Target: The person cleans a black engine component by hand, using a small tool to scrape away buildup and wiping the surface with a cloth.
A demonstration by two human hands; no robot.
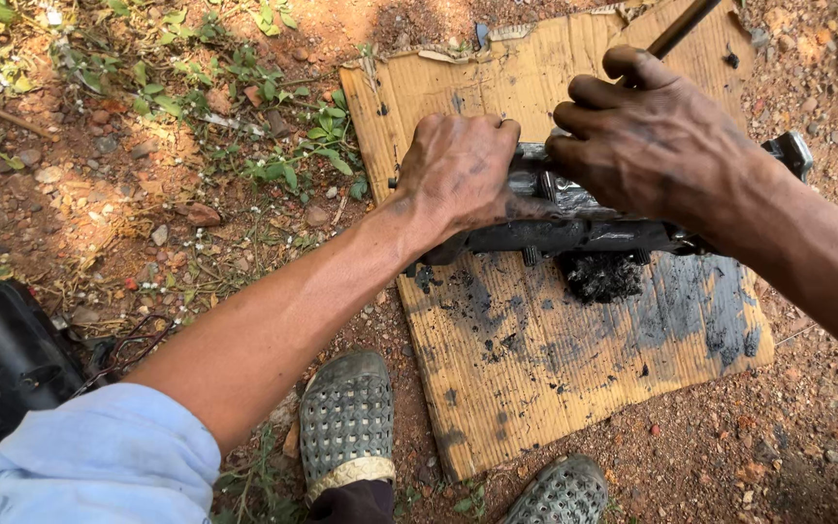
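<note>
Reddish gravel ground is stretching under both my hands, with a stained cardboard sheet [574, 388] lying beneath them. I am pressing my left hand [458, 175] down on the near end of a greasy black engine part [574, 228], fingers curled over it. My right hand [652, 141] is closing around a dark rod [681, 27] just above that part. Black sludge [601, 277] is sitting below it, and my perforated sandals [346, 422] are nearer me.

Metal engine part [574, 218]: black, greasy, glossy in spots. Cardboard sheet [535, 378]: matt, ribbed, oil-stained, frayed edges. Sludge pile [600, 277]: black, crumbly. Ground [807, 437]: rough reddish gravel. Sandals [346, 422]: perforated dull rubber. Sleeve [99, 461]: pale blue cloth.
</note>
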